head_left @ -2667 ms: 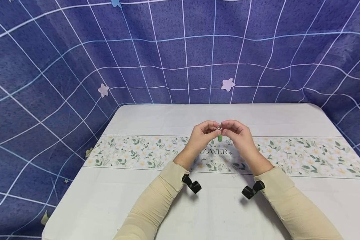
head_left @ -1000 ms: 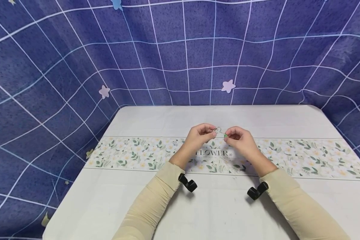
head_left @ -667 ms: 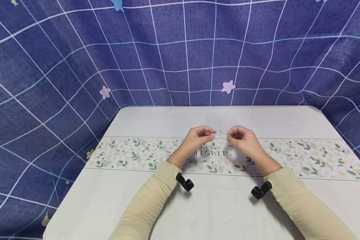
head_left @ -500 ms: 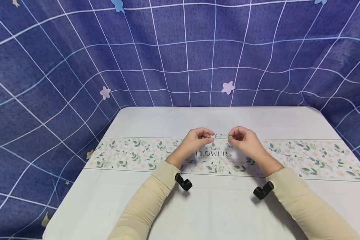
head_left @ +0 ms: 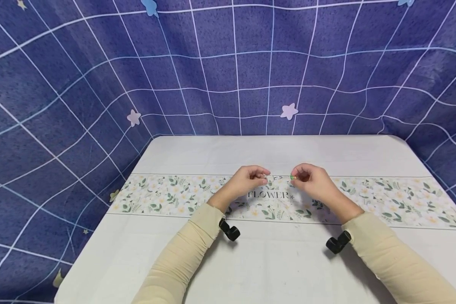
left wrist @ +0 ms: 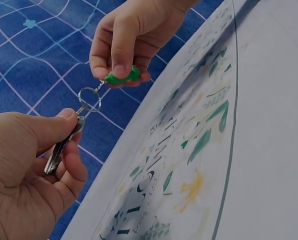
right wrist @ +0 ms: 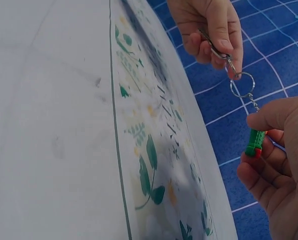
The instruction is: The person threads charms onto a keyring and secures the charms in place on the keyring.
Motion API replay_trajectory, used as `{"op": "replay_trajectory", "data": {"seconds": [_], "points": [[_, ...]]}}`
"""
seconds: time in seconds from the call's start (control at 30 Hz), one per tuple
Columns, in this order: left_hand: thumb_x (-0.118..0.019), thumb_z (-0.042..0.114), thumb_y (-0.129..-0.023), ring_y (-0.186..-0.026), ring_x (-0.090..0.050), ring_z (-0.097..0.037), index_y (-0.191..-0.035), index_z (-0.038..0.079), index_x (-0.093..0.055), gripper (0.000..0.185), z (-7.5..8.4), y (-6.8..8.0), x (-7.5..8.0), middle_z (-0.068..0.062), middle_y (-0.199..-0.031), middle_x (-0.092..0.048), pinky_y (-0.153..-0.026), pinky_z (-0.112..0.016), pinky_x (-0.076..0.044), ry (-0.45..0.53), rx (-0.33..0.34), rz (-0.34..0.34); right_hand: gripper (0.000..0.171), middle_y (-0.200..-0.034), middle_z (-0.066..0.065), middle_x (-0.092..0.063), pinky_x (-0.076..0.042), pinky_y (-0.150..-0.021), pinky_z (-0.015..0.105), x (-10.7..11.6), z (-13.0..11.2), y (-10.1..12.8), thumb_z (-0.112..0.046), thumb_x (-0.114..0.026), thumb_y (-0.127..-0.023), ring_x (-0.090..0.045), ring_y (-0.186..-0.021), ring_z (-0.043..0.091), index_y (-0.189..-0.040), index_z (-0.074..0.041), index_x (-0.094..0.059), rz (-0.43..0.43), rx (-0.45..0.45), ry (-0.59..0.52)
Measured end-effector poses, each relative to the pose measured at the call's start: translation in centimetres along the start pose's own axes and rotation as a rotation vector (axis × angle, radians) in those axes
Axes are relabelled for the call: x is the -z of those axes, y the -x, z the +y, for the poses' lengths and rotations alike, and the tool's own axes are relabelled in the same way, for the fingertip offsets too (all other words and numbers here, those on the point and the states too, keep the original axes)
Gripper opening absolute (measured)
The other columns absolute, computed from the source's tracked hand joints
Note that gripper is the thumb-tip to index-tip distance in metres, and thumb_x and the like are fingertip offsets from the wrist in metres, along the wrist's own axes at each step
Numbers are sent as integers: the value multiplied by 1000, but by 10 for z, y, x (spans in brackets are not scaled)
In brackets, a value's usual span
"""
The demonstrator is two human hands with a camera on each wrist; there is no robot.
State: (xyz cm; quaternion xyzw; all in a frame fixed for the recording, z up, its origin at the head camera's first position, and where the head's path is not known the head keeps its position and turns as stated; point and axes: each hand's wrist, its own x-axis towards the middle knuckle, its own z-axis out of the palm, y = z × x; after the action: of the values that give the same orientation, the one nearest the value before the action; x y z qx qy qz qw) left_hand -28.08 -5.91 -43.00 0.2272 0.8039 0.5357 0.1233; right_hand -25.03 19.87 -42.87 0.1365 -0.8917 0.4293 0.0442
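While L hand (head_left: 247, 179) pinches key (left wrist: 64, 147) & R hand (head_left: 311, 181) green charm (left wrist: 121, 76), floral tablecloth (head_left: 175, 194) meets blue grid backdrop (head_left: 99, 63).

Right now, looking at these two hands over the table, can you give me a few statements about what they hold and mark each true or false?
1. The left hand pinches a metal key. True.
2. The right hand holds a red ball. False: it pinches a green charm.
3. A split ring links key and charm. True.
4. The key lies flat on the tablecloth. False: it is held above it.
5. Both sleeves are black. False: they are beige.
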Motion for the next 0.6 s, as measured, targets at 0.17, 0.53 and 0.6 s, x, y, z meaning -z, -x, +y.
{"op": "replay_trajectory", "data": {"seconds": [0.17,0.53,0.6], "points": [[-67,7,-97,-92,-64,-32,-118,0,-68,22,-6,-1,1,-6,-95,-68,-73,-22,-53,-3,7,14,13,-87,5,-68,-50,-68,29,0,5,2,-7,-76,-88,-59,-77,19,-99,-6,-69,-5,59,39],[-66,11,-98,-80,-59,-11,-111,5,-71,15,-14,1,-1,-1,-90,-67,-72,-24,-49,-144,31,13,13,-92,5,-67,-50,-67,30,-2,16,7,-3,-76,-89,-59,-78,17,-100,-5,-70,-103,98,67],[-67,10,-98,-81,-59,-12,-110,6,-72,14,-15,1,-2,-1,-90,-67,-74,-25,-49,-158,31,7,13,-92,4,-67,-50,-67,30,-3,18,7,-4,-77,-88,-59,-78,18,-99,-5,-70,-104,95,78]]}}
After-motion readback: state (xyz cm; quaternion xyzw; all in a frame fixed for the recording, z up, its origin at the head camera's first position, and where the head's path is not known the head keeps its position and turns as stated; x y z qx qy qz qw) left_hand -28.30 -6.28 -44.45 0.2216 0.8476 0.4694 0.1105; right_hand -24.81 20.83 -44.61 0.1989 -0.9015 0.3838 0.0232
